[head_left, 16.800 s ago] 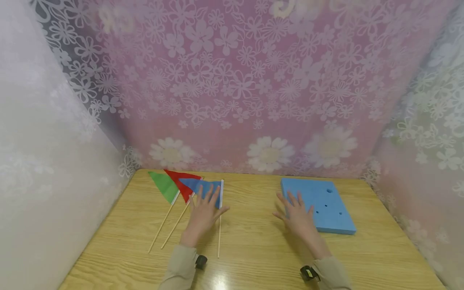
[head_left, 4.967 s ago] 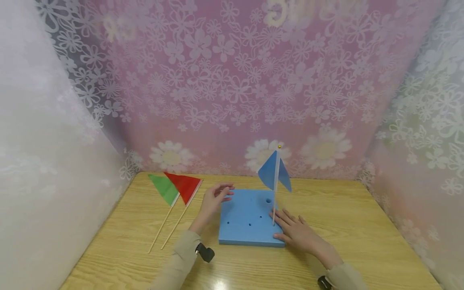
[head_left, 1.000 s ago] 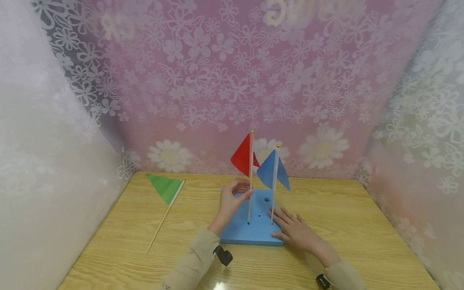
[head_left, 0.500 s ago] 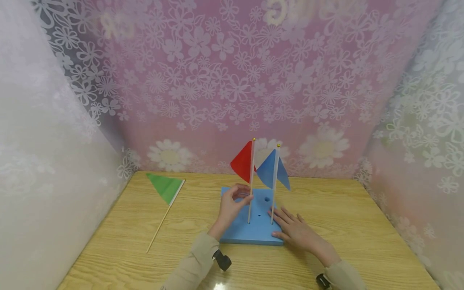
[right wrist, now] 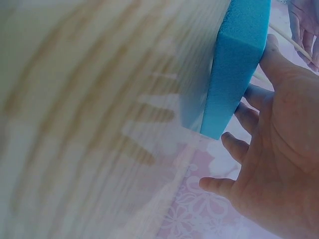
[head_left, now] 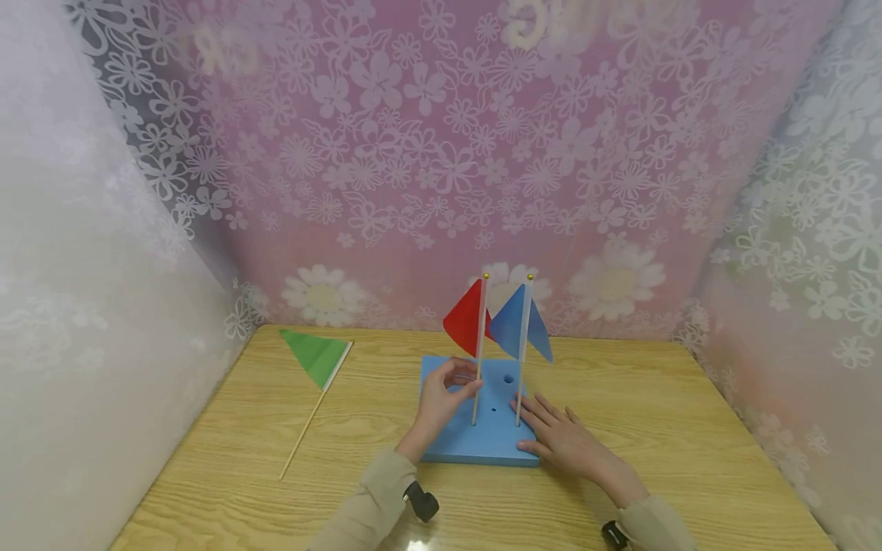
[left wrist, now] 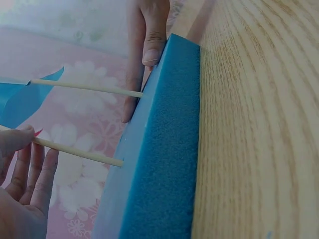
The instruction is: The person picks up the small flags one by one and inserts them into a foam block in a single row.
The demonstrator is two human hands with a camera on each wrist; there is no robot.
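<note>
My left hand point(head_left: 443, 396) pinches the thin wooden stick of a red flag point(head_left: 465, 320) between thumb and fingers. That stick stands nearly upright, its lower end in a hole of the blue foam board point(head_left: 475, 451). To its right a blue flag point(head_left: 507, 321) stands in another hole. My right hand point(head_left: 568, 444) lies with fingers spread on the board's right edge, beside the blue flag's stick. In the left wrist view, the red flag's stick point(left wrist: 82, 152) enters the foam below the blue flag's stick point(left wrist: 89, 88). The right wrist view has the right fingers point(right wrist: 256, 97) along the foam's edge.
A green flag point(head_left: 317, 360) lies flat on the wooden table point(head_left: 227, 451), left of the board. The board's top also has a large hole point(head_left: 508, 379) and a small hole point(head_left: 493, 410). Floral cloth walls point(head_left: 386, 153) enclose the table at the back and sides.
Earlier, all three flags lay on the table and the board sat farther right. Over the last second the red flag has sunk lower with my left hand; my right hand has stayed put.
</note>
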